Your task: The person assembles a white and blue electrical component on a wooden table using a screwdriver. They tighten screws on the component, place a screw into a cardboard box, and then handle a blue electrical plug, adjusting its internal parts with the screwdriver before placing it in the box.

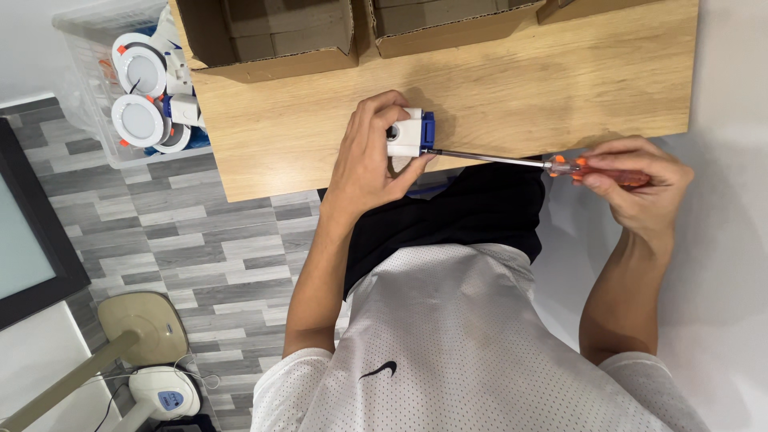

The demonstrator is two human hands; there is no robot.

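I'm looking down on a light wooden tabletop [560,72] standing on grey plank-pattern flooring [184,248], with a pale wall or surface to the right. Along the far edge of the tabletop sit two open cardboard boxes [272,36]; the near half of the wood is bare, with free room to either side of the hands. Just off the left edge stands a clear plastic bin [88,48] holding round white downlight fixtures [138,120]. The base of a stand fan [144,328] is on the floor at lower left, beside a dark-framed panel [32,232].

My left hand [368,160] has its grip closed around a small white box with a blue end piece [412,132] — a lamp driver, by the look of it — held right at the near edge of the tabletop. My right hand [640,180] is past that edge, over my lap, fingers pinched shut on the orange handle of a screwdriver [560,166]. Its thin metal shaft runs nearly level to the left, and the tip meets the box at its lower right corner, under the blue part.
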